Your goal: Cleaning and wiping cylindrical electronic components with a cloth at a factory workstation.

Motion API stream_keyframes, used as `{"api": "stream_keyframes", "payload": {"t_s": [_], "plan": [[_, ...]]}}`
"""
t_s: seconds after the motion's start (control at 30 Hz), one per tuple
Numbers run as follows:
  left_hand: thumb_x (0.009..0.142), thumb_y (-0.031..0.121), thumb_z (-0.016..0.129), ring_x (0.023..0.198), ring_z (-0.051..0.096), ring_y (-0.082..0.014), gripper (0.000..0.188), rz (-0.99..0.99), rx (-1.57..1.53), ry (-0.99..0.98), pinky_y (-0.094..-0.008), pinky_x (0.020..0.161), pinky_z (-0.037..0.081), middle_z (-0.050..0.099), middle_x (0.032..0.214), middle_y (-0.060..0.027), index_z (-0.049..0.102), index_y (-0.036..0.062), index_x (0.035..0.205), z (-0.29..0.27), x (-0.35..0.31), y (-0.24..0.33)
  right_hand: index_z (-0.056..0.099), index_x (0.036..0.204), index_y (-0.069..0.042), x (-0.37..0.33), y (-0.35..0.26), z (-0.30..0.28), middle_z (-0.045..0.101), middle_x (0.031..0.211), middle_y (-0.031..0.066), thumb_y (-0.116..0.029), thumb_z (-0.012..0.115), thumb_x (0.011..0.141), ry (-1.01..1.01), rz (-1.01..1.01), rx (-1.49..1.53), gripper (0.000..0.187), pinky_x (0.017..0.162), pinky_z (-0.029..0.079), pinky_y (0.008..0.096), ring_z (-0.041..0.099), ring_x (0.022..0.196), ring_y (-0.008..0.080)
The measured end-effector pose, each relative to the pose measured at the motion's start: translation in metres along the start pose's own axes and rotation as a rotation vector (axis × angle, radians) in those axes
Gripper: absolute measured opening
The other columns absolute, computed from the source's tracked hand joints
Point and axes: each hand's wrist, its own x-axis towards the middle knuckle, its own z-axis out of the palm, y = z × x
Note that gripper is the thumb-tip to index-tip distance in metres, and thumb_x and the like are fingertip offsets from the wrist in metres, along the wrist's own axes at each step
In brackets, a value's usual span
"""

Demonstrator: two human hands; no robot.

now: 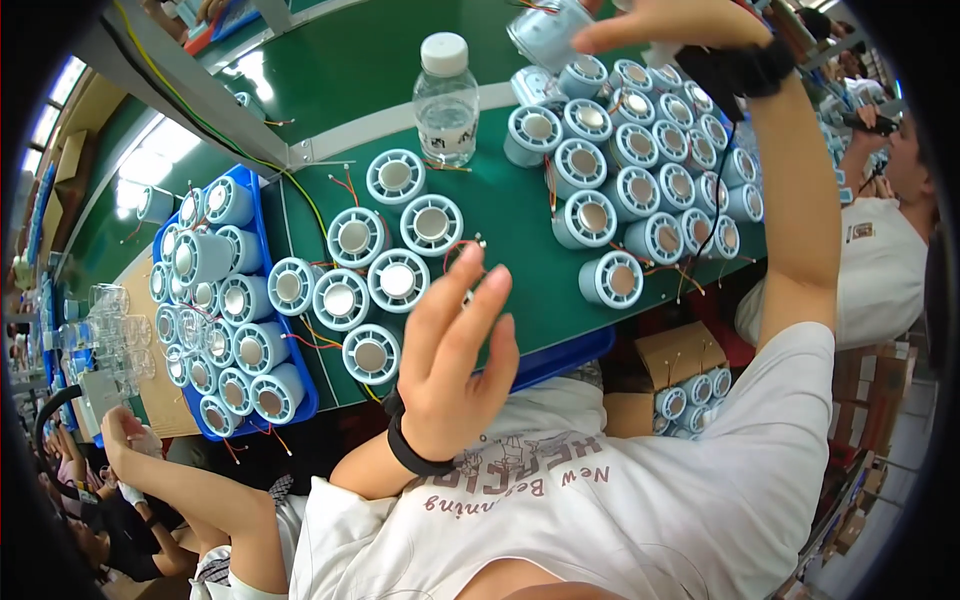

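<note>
My left hand (455,360) is raised near the table's front edge, its fingers stretched out and apart with nothing in them. Behind its fingertips lie thin wires with a small white connector (480,240). To its left stands a loose group of light-blue round motor units (398,281), each with a silver disc in a slotted ring and coloured wires. At the far right my right hand (680,25) reaches to the top edge, its thumb against a tilted light-blue motor unit (548,35). Its other fingers are partly cut off. Below it, more units (637,190) stand in close rows.
A clear bottle (447,110) with a white cap stands mid-table. At left, a blue tray (308,385) holds stacked units. An open carton (685,355) of similar units stands below the table. Co-workers (890,250) sit at both sides. A metal post (200,90) rises at back left.
</note>
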Motion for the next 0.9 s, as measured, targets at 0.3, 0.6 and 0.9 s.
{"api": "stream_keyframes", "payload": {"t_s": [0.3,0.6,0.9], "plan": [[0.069,-0.005,0.079,0.117,0.057,-0.0337,0.077,0.174,-0.121,0.126,-0.0376,0.09,0.053,0.045,0.138,-0.0275,0.044,-0.0039,0.138,0.053,0.02,0.017,0.056,0.126,0.0,-0.122,-0.028,0.095,0.066,0.103,0.0096,-0.042,0.075,0.077,0.022,-0.063,0.065,0.066,0.067,0.046,0.0239,0.059,0.083,0.0137],[0.073,-0.005,0.077,0.118,0.056,-0.0258,0.079,-0.291,-0.987,-0.048,-0.0359,0.093,0.053,0.048,0.135,-0.0221,0.036,-0.0069,0.141,0.054,0.007,0.04,0.056,0.13,-0.004,-0.187,-0.034,0.121,0.065,0.101,0.0032,-0.042,0.074,0.079,0.122,0.001,0.189,0.065,0.06,0.044,0.0254,0.056,0.071,0.0111],[0.085,0.002,0.068,0.117,0.055,-0.0231,0.074,-0.552,-1.25,-0.318,-0.0345,0.096,0.049,0.05,0.134,-0.0202,0.026,-0.0065,0.146,0.046,0.005,0.044,0.055,0.13,-0.004,-0.184,-0.021,0.157,0.065,0.109,0.0027,-0.018,0.088,0.061,0.324,-0.33,0.032,0.078,0.057,0.038,0.0186,0.052,0.075,0.0052]]}}
